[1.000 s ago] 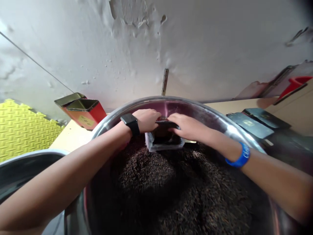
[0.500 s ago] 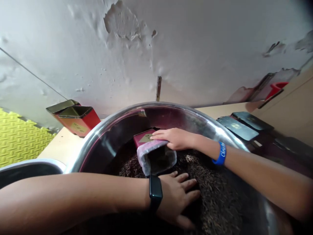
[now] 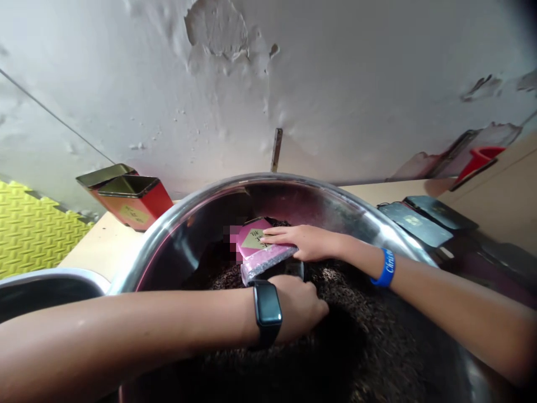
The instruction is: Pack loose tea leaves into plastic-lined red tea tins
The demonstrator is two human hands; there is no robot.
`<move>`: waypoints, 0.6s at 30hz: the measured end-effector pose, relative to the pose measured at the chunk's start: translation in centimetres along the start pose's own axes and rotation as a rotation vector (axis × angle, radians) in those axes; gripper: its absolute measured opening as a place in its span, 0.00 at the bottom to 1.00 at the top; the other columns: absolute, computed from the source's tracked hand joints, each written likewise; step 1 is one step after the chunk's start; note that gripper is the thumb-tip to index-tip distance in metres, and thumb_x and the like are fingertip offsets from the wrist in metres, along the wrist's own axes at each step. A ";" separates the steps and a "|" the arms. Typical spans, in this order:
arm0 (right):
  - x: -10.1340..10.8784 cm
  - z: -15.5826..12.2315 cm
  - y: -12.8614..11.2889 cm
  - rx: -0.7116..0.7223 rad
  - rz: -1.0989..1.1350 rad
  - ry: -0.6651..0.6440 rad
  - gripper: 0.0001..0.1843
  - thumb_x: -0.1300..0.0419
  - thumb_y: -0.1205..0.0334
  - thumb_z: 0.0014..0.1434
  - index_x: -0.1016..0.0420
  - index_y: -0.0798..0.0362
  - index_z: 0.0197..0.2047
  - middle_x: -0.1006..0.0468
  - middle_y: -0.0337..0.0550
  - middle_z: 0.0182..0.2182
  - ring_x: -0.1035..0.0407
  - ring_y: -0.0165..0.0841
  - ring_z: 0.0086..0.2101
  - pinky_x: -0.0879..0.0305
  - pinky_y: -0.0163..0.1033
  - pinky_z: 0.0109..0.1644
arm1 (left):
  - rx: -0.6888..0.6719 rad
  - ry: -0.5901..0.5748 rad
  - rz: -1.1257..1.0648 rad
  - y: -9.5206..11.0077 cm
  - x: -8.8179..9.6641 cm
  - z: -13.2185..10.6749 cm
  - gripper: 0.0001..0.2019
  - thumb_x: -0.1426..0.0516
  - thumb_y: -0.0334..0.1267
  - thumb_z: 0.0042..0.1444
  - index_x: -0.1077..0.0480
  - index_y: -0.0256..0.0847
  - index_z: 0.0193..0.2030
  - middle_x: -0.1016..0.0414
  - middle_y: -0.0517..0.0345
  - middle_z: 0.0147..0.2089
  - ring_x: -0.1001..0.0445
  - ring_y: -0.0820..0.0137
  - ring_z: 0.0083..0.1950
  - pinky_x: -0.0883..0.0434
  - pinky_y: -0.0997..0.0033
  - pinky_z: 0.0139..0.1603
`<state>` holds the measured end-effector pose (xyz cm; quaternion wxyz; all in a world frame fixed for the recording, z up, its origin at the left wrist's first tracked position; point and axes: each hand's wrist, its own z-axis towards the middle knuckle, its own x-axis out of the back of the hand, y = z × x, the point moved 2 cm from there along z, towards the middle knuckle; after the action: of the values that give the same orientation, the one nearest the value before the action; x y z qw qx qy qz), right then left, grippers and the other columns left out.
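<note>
A big steel basin in front of me is heaped with dark loose tea leaves. A pink tin lined with a clear plastic bag lies tilted on the leaves, its mouth toward me. My right hand, blue wristband on that arm, grips the tin's top with fingers pressed over it. My left hand, black watch on the wrist, is curled shut in the leaves right at the tin's mouth; what its fingers hold is hidden.
Two red tins with gold rims stand on the tan table at the left. Dark flat lids lie at the right. A second steel basin is at lower left. A peeling white wall is behind.
My left hand went from the tin's rim down onto the leaves, spread flat, and has now curled shut near the tin's mouth. The right hand tipped the tin further over.
</note>
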<state>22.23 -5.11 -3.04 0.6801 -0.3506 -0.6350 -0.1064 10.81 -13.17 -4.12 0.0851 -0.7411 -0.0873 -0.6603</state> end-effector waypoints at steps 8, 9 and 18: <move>2.0 -0.6 1.3 -0.038 0.071 0.027 0.38 0.51 0.79 0.41 0.38 0.45 0.56 0.37 0.35 0.55 0.42 0.31 0.54 0.47 0.42 0.59 | 0.357 0.062 0.282 -1.2 -0.8 1.0 0.15 0.53 0.32 0.57 0.27 0.31 0.42 0.32 0.37 0.46 0.35 0.51 0.47 0.35 0.59 0.36; 2.1 -0.7 1.4 -0.054 0.079 0.044 0.37 0.51 0.79 0.41 0.37 0.46 0.56 0.35 0.36 0.54 0.41 0.31 0.53 0.47 0.42 0.58 | 0.357 0.075 0.295 -1.5 -1.0 1.1 0.14 0.52 0.32 0.57 0.27 0.31 0.43 0.32 0.38 0.48 0.38 0.50 0.50 0.36 0.56 0.41; 2.6 -1.2 1.3 -0.115 0.117 0.090 0.34 0.50 0.78 0.41 0.32 0.47 0.52 0.32 0.37 0.51 0.37 0.30 0.51 0.44 0.40 0.57 | 0.193 0.287 0.291 -2.2 0.2 1.3 0.13 0.56 0.28 0.58 0.31 0.32 0.35 0.33 0.45 0.36 0.34 0.62 0.38 0.38 0.65 0.29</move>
<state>24.39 -4.14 -0.97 0.6916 -0.4206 -0.5751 -0.1184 11.54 -10.69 -4.05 0.2615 -0.6326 -0.0292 -0.7284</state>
